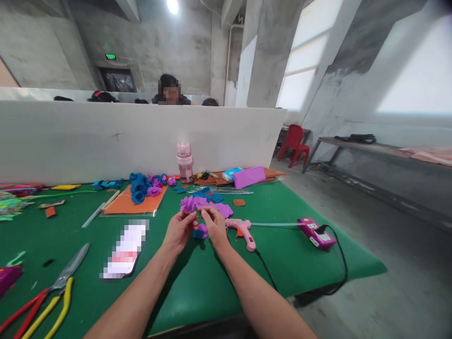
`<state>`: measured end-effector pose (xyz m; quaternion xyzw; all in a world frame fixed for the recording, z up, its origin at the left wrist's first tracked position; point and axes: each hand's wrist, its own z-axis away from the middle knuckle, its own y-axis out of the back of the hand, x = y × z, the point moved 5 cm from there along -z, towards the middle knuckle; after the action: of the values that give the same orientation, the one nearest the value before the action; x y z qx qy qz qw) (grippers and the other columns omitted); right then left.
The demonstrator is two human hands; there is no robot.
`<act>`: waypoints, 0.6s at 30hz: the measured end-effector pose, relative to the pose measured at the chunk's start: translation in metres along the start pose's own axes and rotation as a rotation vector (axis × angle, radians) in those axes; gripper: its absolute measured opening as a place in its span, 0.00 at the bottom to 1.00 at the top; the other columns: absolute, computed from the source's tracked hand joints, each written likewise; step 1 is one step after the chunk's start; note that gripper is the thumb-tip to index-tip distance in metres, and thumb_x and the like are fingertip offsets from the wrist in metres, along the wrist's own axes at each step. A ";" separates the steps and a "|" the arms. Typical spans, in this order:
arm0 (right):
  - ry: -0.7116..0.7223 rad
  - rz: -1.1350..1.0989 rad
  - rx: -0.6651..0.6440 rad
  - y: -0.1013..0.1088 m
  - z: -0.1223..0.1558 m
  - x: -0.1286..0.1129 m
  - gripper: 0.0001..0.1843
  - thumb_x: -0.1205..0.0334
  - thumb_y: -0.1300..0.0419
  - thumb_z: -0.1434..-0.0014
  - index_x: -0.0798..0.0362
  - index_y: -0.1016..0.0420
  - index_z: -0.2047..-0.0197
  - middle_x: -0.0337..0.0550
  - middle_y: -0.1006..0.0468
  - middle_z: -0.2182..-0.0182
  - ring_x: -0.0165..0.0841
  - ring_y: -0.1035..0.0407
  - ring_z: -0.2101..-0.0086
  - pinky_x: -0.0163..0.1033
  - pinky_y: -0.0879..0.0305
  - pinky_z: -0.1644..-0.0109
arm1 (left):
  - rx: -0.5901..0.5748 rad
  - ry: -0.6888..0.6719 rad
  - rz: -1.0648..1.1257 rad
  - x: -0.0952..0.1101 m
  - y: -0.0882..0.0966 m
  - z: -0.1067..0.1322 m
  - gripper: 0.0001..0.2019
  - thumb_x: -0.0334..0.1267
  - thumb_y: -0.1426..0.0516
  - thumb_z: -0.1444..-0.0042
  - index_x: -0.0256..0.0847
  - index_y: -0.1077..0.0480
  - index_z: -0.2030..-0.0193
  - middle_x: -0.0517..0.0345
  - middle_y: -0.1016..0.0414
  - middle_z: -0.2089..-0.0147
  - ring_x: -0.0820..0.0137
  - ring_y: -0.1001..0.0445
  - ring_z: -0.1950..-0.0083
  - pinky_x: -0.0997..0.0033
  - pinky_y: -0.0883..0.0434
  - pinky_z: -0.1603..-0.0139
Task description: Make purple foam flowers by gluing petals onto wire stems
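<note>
My left hand (180,230) and my right hand (214,225) are raised together just above the green table (197,282), fingers pinched. Between the fingertips they hold a small purple foam piece (197,213). Under the hands lies a purple and blue foam flower (201,231). More purple foam petals (212,206) lie just beyond the hands. A pink glue gun (243,230) rests right of my right hand, its black cord trailing toward the table's front edge.
Scissors (68,270) and yellow-handled pliers (58,308) lie front left, a phone (125,254) beside them. Blue and purple foam flowers (141,188) sit on an orange sheet. A pink bottle (185,162) stands before a white partition (106,141), a person behind it. A pink power strip (316,233) lies right.
</note>
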<state>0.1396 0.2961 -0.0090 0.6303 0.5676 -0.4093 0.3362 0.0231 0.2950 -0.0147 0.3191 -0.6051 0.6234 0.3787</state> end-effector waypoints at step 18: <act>0.014 0.046 0.010 -0.001 0.001 0.000 0.10 0.58 0.44 0.45 0.52 0.25 0.64 0.43 0.23 0.67 0.33 0.30 0.67 0.38 0.33 0.61 | -0.113 0.026 -0.006 -0.004 -0.003 0.000 0.12 0.34 0.33 0.61 0.34 0.30 0.70 0.63 0.30 0.77 0.79 0.33 0.80 0.79 0.35 0.79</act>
<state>0.1380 0.2951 -0.0095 0.6475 0.5533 -0.4000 0.3385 0.0276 0.2944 -0.0163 0.2910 -0.6334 0.5912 0.4058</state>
